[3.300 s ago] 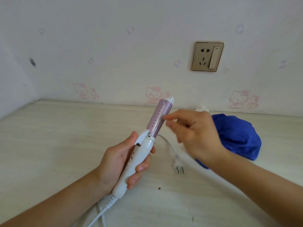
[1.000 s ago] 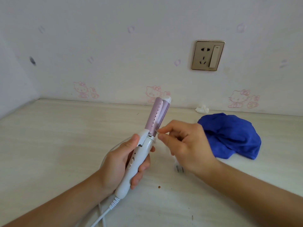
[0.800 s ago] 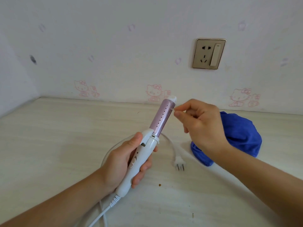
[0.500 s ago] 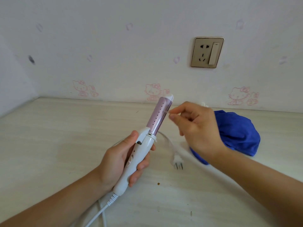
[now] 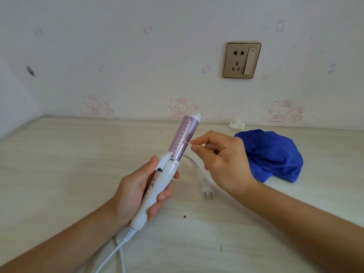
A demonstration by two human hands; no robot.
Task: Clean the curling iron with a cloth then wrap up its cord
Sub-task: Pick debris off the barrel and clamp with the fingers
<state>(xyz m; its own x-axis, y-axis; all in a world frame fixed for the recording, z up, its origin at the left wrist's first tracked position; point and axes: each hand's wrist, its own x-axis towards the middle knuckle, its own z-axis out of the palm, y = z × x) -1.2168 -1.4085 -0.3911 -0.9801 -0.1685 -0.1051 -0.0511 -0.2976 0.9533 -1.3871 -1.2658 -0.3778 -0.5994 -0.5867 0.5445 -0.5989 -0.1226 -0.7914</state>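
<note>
My left hand [image 5: 134, 192] grips the white handle of the curling iron [image 5: 182, 138], which tilts up and to the right above the table, its pink barrel pointing at the wall. My right hand [image 5: 222, 160] is just right of the barrel's middle, thumb and forefinger pinched on a thin pale sliver [image 5: 188, 142] that touches the barrel. The blue cloth [image 5: 275, 154] lies crumpled on the table behind my right hand, untouched. The white cord [image 5: 112, 255] hangs from the handle's end and loops round behind my hands to the plug [image 5: 206, 191], which lies flat on the table.
The pale wooden table [image 5: 59, 164] meets the wall at the back and at the left corner. A wall socket [image 5: 241, 60] sits above the cloth. A crumpled white tissue [image 5: 236, 124] lies by the wall. A small brown crumb [image 5: 184, 216] is near my left hand.
My right hand's pinched fingers went from the barrel's base up to its tip, then back down to its middle. The iron has turned slightly in my left hand.
</note>
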